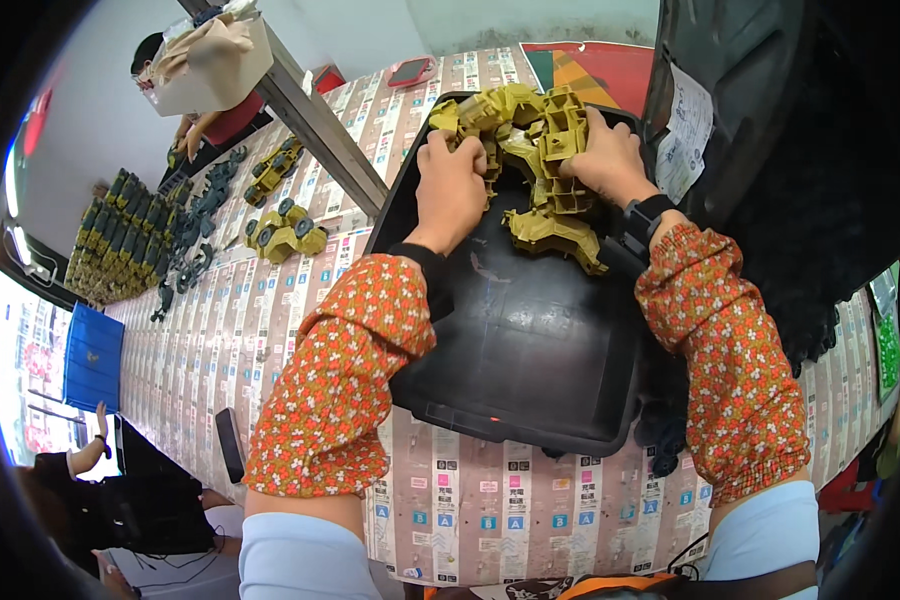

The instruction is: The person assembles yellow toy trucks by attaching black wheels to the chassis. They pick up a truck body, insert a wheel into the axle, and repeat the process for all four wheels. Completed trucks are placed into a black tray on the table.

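Note:
A black plastic bin (510,350) stands on the table with a cluster of olive-yellow plastic toy vehicle shells (562,148) at its far end. My left hand (450,190) is closed on the left side of the cluster, its fingers curled over the shells' edge. On the right side, my right hand (610,160) grips a ribbed olive shell, with the thumb toward its near side. One angular shell piece (555,232) lies lower, nearest the bin's bare floor. The fingertips of both hands are partly hidden by the parts.
Left on the paper-covered table (270,330) sit wheeled toy vehicles (285,232), dark parts (205,200) and a stacked pile (120,235). A metal post (320,120) rises beyond the bin's left side. A dark phone (230,445) lies near the edge; other people are at left.

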Action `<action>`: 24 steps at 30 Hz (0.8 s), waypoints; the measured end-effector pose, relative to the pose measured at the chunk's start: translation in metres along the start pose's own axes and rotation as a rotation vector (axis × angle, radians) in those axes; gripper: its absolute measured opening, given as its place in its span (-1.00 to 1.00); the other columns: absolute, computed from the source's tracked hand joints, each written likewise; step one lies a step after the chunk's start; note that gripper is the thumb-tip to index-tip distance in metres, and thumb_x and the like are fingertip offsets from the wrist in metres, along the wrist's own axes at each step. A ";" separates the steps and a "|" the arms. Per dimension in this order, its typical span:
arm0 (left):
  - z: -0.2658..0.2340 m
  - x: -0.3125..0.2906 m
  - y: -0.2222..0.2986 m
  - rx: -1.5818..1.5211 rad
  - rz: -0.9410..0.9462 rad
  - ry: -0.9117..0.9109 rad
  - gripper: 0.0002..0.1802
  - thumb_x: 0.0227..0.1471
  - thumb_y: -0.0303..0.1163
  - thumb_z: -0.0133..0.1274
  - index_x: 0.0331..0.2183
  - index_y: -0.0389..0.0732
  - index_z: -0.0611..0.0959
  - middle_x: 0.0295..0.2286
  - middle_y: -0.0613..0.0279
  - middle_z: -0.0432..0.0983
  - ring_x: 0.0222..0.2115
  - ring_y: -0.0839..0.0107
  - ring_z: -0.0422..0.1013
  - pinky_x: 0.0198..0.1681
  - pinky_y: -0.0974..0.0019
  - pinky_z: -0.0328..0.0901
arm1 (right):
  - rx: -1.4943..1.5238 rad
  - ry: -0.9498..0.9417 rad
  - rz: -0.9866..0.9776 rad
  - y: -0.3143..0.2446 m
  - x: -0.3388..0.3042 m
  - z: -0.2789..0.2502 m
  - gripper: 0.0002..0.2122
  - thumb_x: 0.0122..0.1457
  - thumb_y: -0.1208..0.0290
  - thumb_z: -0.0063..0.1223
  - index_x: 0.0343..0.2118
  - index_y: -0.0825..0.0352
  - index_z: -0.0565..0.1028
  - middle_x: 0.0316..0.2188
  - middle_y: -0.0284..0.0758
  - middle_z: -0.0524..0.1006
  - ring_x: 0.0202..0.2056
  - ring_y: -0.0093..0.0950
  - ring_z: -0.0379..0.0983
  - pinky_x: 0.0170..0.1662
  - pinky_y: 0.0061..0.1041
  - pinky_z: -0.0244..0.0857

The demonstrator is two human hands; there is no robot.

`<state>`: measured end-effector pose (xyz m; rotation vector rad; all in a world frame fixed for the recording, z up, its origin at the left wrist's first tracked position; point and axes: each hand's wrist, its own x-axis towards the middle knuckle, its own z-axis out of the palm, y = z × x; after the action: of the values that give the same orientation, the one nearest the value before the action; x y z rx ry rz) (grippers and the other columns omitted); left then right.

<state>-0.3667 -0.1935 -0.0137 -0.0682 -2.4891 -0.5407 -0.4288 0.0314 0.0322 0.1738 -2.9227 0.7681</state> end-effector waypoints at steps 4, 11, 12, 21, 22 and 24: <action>-0.039 -0.004 0.012 -0.187 -0.085 -0.060 -0.76 -0.12 -0.54 0.14 -0.30 -0.12 0.61 -0.15 -0.03 0.34 -0.06 -0.01 0.33 0.06 0.05 0.27 | 0.486 -0.077 -0.069 0.023 0.008 0.000 -0.33 -0.18 0.29 0.36 0.07 0.40 0.44 -0.08 0.06 0.56 -0.03 -0.08 0.52 0.07 -0.30 0.38; -0.140 -0.068 0.031 -0.480 -0.206 -0.261 -0.77 -0.01 -0.50 0.08 -0.22 -0.19 0.60 -0.35 0.20 0.45 -0.38 0.38 0.45 -0.35 0.32 0.42 | 1.013 -0.435 -0.213 -0.014 -0.128 -0.084 -0.45 -0.04 0.64 0.16 0.11 0.54 0.38 -0.15 -0.19 0.60 -0.15 -0.42 0.56 -0.05 -0.50 0.43; -0.162 -0.083 0.037 -0.527 -0.229 -0.252 -0.78 0.07 -0.52 0.01 -0.18 -0.20 0.57 -0.44 0.33 0.48 -0.49 0.53 0.49 -0.53 0.43 0.45 | 1.020 -0.451 -0.245 -0.017 -0.154 -0.101 -0.44 -0.02 0.63 0.16 0.13 0.56 0.37 -0.13 -0.17 0.60 -0.14 -0.43 0.56 -0.04 -0.50 0.45; -0.306 -0.232 0.084 -1.160 -0.578 -0.262 -0.18 0.18 -0.41 0.00 0.36 -0.13 0.02 0.12 -0.18 0.35 -0.10 0.15 0.56 -0.32 0.26 0.61 | 0.494 -0.768 -0.783 0.000 -0.357 -0.114 -0.35 -0.04 0.51 0.17 0.21 0.39 0.33 -0.24 -0.05 0.36 -0.14 -0.04 0.35 -0.10 -0.17 0.33; -0.314 -0.254 0.093 -1.259 -0.678 -0.259 -0.12 0.15 -0.43 0.02 0.38 -0.12 -0.03 0.13 -0.23 0.36 -0.09 0.12 0.57 -0.33 0.23 0.62 | 0.445 -0.758 -0.811 0.000 -0.374 -0.099 -0.36 -0.05 0.52 0.19 0.19 0.40 0.35 -0.21 -0.07 0.37 -0.12 -0.05 0.36 -0.07 -0.18 0.34; -0.321 -0.304 0.101 -1.472 -0.800 -0.255 -0.06 0.12 -0.44 0.04 0.40 -0.10 -0.06 0.15 -0.26 0.33 -0.11 0.11 0.57 -0.34 0.22 0.62 | 0.290 -0.663 -0.874 -0.004 -0.402 -0.069 -0.34 -0.08 0.53 0.21 0.20 0.38 0.34 -0.18 -0.09 0.38 -0.09 -0.06 0.37 -0.08 -0.19 0.35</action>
<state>0.0736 -0.2057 0.0934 0.3157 -1.6595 -2.6494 -0.0261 0.0943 0.0376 1.8719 -2.7051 1.0650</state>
